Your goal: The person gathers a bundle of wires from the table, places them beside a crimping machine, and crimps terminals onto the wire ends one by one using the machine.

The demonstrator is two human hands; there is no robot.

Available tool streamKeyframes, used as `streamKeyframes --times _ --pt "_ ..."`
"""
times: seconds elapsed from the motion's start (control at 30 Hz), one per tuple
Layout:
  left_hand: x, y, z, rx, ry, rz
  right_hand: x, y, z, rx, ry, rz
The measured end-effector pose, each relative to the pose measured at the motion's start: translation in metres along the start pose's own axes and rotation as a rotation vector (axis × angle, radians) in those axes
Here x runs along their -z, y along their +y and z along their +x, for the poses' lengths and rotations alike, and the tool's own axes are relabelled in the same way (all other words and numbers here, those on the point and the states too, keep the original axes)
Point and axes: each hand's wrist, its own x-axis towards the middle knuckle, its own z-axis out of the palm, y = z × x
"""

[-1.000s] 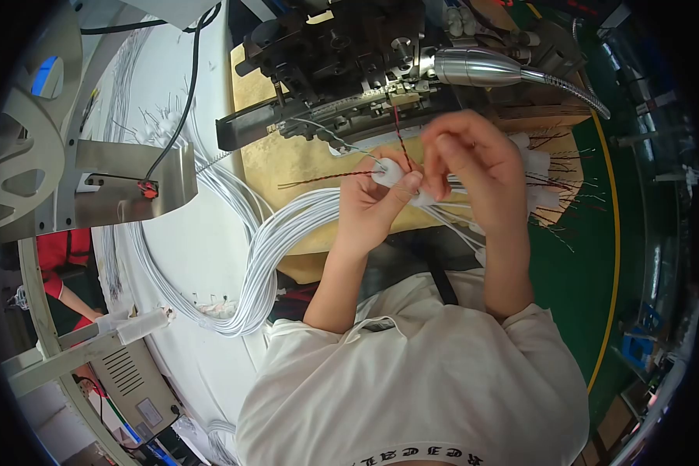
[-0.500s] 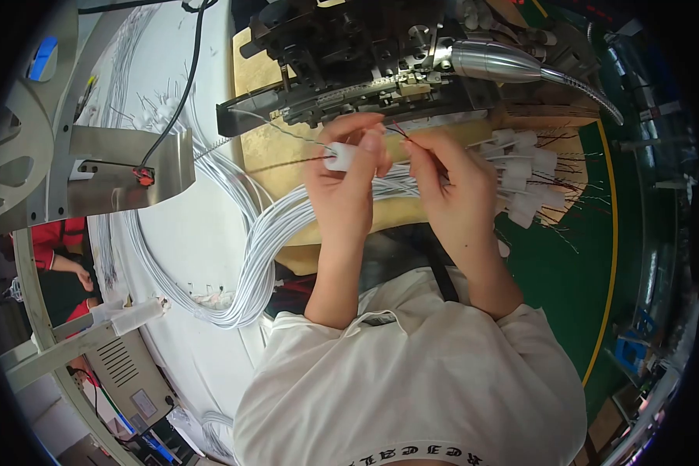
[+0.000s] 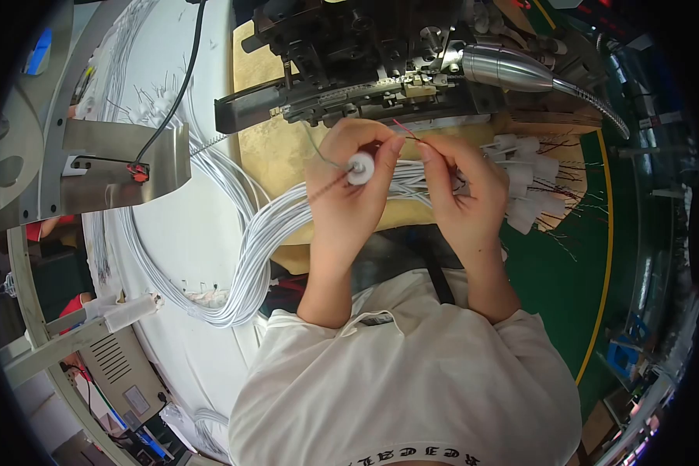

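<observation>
My left hand [image 3: 348,198] is closed around a white plastic connector [image 3: 360,168], whose round end with a dark centre faces me. From it, a thin green wire and a dark twisted wire trail out to the left, somewhat blurred. At the left thumb tip, a fine red wire [image 3: 403,127] reaches up toward the machine and runs across to my right hand. My right hand [image 3: 474,182] pinches thin wire between thumb and forefinger, just right of the left fingertips. Below both hands passes a thick bundle of white cables [image 3: 276,225].
A black machine [image 3: 349,62] stands right in front of the hands, with a silver lamp head [image 3: 501,64] beside it. Several white connectors [image 3: 532,182] with dark wire ends lie to the right. A metal bracket [image 3: 124,159] juts in at left. A green floor [image 3: 555,272] shows below right.
The white connector has shifted right and down and turned its end toward me. Both hands have moved slightly right and lower. A co-worker's hand at far left has left the view.
</observation>
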Motion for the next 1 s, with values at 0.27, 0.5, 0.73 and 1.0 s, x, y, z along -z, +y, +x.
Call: streamKeyframes --times 0.27,0.5,0.73,1.0 --pt "0.006 0.008 0.001 -0.198 -0.112 0.358 -0.002 0.011 0.003 0.129 -0.002 -0.057" --pt "-0.001 -0.002 -0.001 -0.16 -0.16 0.343 -0.006 0.022 0.002 0.126 -0.012 -0.16" --pt "-0.008 -0.019 -0.003 0.061 -0.062 0.081 -0.01 0.028 0.018 0.125 0.054 -0.262" --pt "-0.009 -0.057 -0.005 -0.046 -0.15 -0.033 -0.015 0.033 0.026 0.094 0.052 -0.351"
